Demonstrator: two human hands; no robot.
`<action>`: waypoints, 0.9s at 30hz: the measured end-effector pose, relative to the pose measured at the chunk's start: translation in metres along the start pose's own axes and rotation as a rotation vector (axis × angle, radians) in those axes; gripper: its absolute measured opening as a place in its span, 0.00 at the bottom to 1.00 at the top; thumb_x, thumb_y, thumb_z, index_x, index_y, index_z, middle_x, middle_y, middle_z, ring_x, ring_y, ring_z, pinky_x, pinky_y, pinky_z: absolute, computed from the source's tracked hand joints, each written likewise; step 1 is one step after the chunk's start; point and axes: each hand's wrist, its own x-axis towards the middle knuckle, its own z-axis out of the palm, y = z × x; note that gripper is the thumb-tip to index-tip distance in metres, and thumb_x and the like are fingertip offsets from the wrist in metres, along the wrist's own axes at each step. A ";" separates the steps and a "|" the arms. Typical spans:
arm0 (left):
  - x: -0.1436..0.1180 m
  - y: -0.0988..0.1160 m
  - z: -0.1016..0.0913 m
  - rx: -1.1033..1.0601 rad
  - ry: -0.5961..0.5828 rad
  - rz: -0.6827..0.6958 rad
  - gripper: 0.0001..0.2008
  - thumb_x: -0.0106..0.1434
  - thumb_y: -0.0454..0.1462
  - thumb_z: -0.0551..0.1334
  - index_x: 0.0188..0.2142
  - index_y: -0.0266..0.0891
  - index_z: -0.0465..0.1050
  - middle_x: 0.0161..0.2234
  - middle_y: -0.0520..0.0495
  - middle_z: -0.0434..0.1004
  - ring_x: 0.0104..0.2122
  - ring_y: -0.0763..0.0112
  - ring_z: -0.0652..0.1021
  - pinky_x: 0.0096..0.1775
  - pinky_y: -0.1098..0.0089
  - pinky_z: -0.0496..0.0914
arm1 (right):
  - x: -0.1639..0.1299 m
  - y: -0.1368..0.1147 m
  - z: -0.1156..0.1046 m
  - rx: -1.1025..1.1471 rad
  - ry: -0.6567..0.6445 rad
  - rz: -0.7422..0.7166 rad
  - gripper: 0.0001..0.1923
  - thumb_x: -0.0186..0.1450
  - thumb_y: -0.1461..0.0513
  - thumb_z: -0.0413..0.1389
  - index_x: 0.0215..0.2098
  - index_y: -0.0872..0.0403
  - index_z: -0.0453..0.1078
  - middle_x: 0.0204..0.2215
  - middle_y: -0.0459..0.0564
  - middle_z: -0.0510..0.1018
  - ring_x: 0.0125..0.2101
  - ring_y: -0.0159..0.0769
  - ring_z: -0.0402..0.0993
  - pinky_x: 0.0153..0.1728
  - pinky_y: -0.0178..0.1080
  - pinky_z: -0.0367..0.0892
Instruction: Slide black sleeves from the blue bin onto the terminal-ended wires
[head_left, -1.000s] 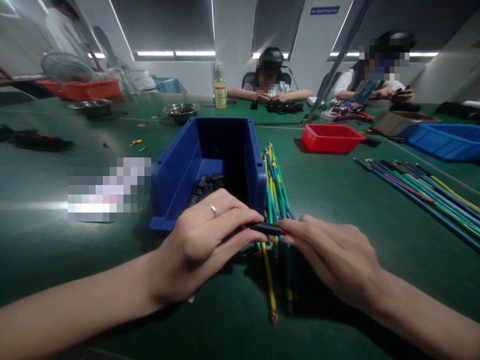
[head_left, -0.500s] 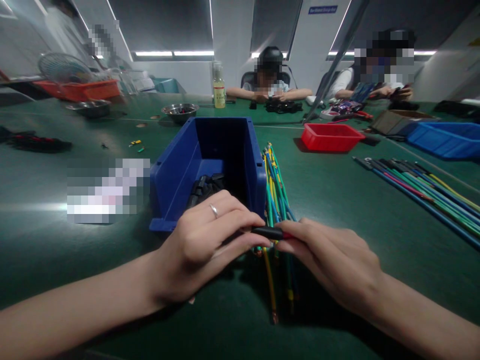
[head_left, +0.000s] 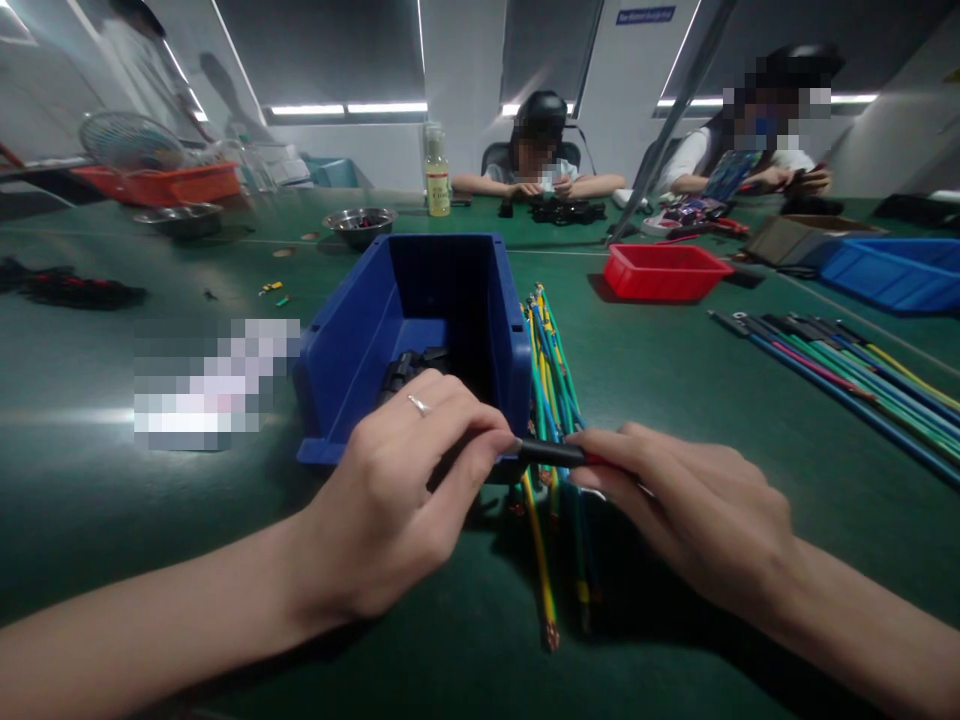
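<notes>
A short red cable with a black sleeve stretches level between my two hands, in front of the blue bin. My left hand, with a ring on one finger, pinches its left end, where a bit of greyish metal shows at the fingertips. My right hand grips the red part between thumb and fingers. Behind and below it lies a bundle of green, yellow and blue wires with bare copper ends. Black sleeve pieces lie inside the dark blue bin, partly covered by my left hand.
Finished-looking cables with black-sleeved ends lie at right. Farther back are a red tray, a light blue tray, a metal bowl and a pump bottle. Two co-workers sit across the green table.
Both hands have moved slightly apart, the right one going right. More of the black sleeve shows, and the left fingertips now pinch only its far left end.
</notes>
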 end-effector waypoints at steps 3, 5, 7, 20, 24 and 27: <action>0.001 0.003 -0.002 0.007 -0.044 -0.036 0.09 0.71 0.30 0.55 0.34 0.36 0.70 0.32 0.50 0.71 0.35 0.73 0.72 0.38 0.71 0.66 | -0.001 0.000 0.001 -0.008 0.011 0.005 0.12 0.76 0.60 0.45 0.44 0.57 0.68 0.22 0.41 0.71 0.20 0.26 0.64 0.21 0.33 0.53; 0.002 0.004 -0.003 0.004 -0.074 -0.044 0.11 0.72 0.29 0.53 0.31 0.37 0.68 0.31 0.51 0.70 0.35 0.73 0.70 0.38 0.71 0.65 | 0.000 -0.001 0.001 -0.019 0.018 -0.001 0.12 0.76 0.60 0.45 0.44 0.57 0.68 0.22 0.42 0.70 0.20 0.26 0.64 0.21 0.33 0.54; 0.003 0.004 -0.003 -0.017 -0.091 -0.048 0.13 0.72 0.29 0.52 0.31 0.38 0.67 0.30 0.51 0.69 0.34 0.72 0.69 0.38 0.71 0.64 | 0.001 -0.002 0.000 -0.021 0.014 -0.010 0.12 0.76 0.61 0.45 0.43 0.57 0.68 0.22 0.42 0.71 0.21 0.26 0.65 0.22 0.32 0.55; 0.005 0.006 -0.001 -0.039 -0.148 -0.088 0.14 0.73 0.31 0.52 0.29 0.37 0.68 0.30 0.52 0.70 0.34 0.71 0.68 0.39 0.68 0.61 | 0.005 -0.002 -0.004 -0.037 0.058 -0.068 0.06 0.71 0.65 0.55 0.45 0.58 0.71 0.24 0.44 0.73 0.23 0.27 0.65 0.25 0.33 0.57; 0.006 0.005 -0.001 -0.071 -0.167 -0.119 0.14 0.73 0.31 0.52 0.30 0.38 0.68 0.30 0.52 0.70 0.34 0.72 0.69 0.39 0.70 0.62 | 0.004 -0.004 0.001 -0.023 0.085 -0.047 0.06 0.70 0.65 0.58 0.45 0.58 0.72 0.23 0.43 0.73 0.22 0.26 0.66 0.24 0.32 0.57; 0.006 0.005 -0.002 -0.064 -0.161 -0.108 0.14 0.73 0.31 0.52 0.30 0.38 0.68 0.30 0.52 0.70 0.34 0.72 0.69 0.39 0.70 0.62 | 0.004 -0.005 0.002 -0.022 0.087 -0.049 0.06 0.70 0.65 0.57 0.45 0.59 0.72 0.23 0.43 0.72 0.22 0.25 0.65 0.24 0.32 0.57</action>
